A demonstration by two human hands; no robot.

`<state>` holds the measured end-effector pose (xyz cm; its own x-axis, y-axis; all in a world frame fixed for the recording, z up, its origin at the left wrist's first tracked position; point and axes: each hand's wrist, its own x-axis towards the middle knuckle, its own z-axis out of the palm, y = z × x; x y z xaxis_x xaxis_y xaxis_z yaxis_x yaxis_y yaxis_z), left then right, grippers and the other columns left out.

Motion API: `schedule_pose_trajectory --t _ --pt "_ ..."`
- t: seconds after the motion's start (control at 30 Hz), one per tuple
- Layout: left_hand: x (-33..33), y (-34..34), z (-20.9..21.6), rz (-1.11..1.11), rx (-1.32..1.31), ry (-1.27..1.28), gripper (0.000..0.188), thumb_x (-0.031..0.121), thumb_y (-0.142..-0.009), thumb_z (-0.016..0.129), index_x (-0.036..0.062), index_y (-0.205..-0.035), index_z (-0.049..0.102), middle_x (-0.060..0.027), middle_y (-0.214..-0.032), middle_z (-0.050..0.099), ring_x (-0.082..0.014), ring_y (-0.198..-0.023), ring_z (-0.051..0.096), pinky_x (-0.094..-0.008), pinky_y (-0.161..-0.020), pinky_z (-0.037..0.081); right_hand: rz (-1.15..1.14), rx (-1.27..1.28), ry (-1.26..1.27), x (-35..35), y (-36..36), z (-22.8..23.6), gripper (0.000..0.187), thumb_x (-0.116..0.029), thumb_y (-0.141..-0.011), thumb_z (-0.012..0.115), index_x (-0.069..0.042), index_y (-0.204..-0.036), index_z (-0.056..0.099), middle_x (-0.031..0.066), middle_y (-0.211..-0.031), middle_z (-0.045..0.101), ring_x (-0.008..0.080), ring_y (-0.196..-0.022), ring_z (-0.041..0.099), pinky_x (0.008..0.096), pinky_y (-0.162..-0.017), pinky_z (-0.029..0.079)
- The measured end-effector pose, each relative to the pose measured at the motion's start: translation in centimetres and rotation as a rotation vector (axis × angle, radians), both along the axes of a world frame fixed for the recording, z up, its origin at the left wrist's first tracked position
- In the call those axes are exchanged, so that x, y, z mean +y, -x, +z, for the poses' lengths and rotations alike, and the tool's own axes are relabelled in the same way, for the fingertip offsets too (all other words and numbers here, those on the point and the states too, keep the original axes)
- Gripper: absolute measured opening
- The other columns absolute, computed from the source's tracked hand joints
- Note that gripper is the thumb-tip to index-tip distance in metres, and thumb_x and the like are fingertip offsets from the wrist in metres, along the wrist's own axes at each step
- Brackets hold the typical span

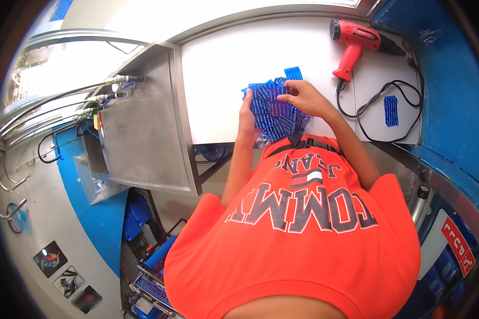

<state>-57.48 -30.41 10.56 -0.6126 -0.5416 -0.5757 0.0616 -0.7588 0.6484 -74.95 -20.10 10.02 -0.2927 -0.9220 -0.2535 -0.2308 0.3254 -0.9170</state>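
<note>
A heap of blue printed plastic strips (274, 109) lies at the near edge of the white tabletop, close against my body. Along its left side, my left hand (247, 118) grips some strips, the thumb up and the other fingers mostly hidden behind them. From the right, my right hand (307, 98) reaches over the heap with thumb and forefinger curled on a strip at its upper part. One blue strip (292, 73) sticks out just beyond the right fingers. Clear plastic shows beneath the heap, partly hidden.
A red heat gun (351, 45) lies at the far right, its black cord (361, 114) looped on the white table (213, 69). Inside the loop is a single blue strip (391, 110). A metal panel (146, 122) with hoses stands left; a blue wall (447, 80) bounds the right.
</note>
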Motion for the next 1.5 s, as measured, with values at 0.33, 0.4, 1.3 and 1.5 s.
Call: schedule_pose_trajectory --t 0.33,0.4,1.3,1.5 --pt "-0.2 -0.4 -0.2 -0.205 0.006 0.027 0.043 0.039 -0.105 0.052 0.0043 -0.129 0.059 -0.0105 -0.108 0.072 -0.0209 -0.091 0.074 -0.0348 -0.077 0.062 -0.095 -0.119 0.112 -2.1 -0.3 -2.8 0.033 -0.02 -0.087 0.078 0.003 -0.107 0.065 0.0067 -0.083 0.063 0.0157 -0.076 0.057 0.0329 -0.069 0.047" --pt "0.1 -0.4 -0.5 -0.194 0.023 0.104 0.041 0.036 -0.103 0.055 0.0047 -0.13 0.058 -0.0095 -0.108 0.072 -0.0197 -0.089 0.074 -0.034 -0.076 0.062 -0.06 -0.073 0.04 -2.1 -0.7 -3.0 0.036 -0.02 -0.087 0.078 0.003 -0.112 0.066 0.0074 -0.083 0.062 0.0165 -0.076 0.057 0.0332 -0.069 0.047" --pt "-0.1 -1.5 -0.9 -0.193 0.047 -0.076 0.088 0.077 -0.097 0.03 0.0028 -0.137 0.055 -0.0179 -0.122 0.067 -0.0316 -0.108 0.068 -0.0455 -0.094 0.056 -0.057 -0.287 0.017 -0.4 -2.4 1.8 0.022 -0.005 -0.088 0.074 0.0 -0.106 0.063 0.0006 -0.079 0.061 0.0085 -0.07 0.055 0.0274 -0.064 0.046" --pt "-0.3 -1.3 -1.0 -0.08 0.147 -0.097 0.07 0.06 -0.105 0.028 0.0028 -0.134 0.058 -0.0154 -0.119 0.069 -0.0288 -0.104 0.069 -0.045 -0.091 0.058 0.048 -0.597 0.21 0.5 -1.7 3.0 0.024 -0.006 -0.09 0.075 -0.002 -0.109 0.061 -0.0014 -0.081 0.062 0.0074 -0.074 0.058 0.0274 -0.065 0.049"
